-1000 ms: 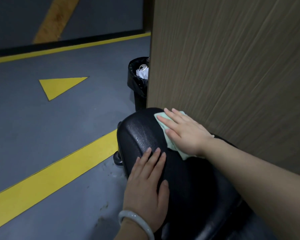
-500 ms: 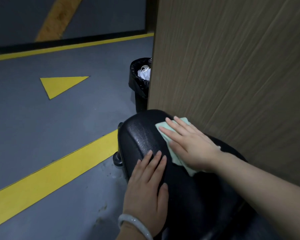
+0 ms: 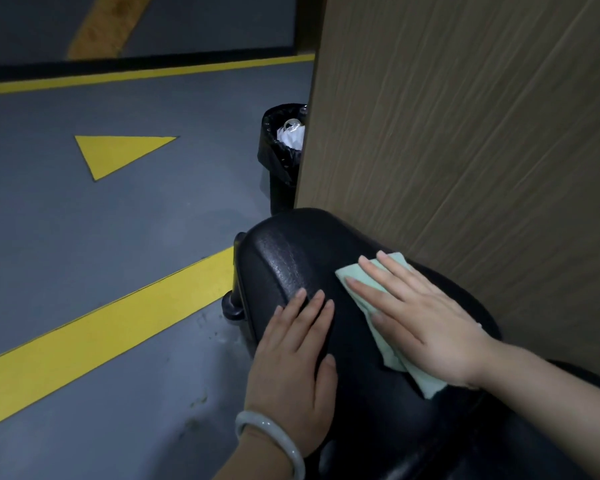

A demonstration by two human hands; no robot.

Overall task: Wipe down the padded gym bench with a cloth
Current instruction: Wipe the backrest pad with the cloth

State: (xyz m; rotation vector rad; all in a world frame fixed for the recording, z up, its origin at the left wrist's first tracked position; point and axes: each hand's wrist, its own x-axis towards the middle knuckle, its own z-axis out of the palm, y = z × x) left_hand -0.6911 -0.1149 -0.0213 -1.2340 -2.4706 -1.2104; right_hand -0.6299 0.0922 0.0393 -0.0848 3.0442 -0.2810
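head view: cloth (image 3: 368, 289) under flat right hand (image 3: 426, 323) on bench (image 3: 291, 258).

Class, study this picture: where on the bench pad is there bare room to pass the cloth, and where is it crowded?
Free: the rounded far end of the bench pad, between its edge and both sets of fingertips. Crowded: the left hand rests flat on the near left side; the right hand presses the cloth on the right, close to the wooden panel.

You stand on a grey floor (image 3: 84, 237) with yellow lines (image 3: 101, 327) and a triangle (image 3: 115, 154) — wood-grain panel (image 3: 465, 133) right, black bin (image 3: 278, 157) beside it.
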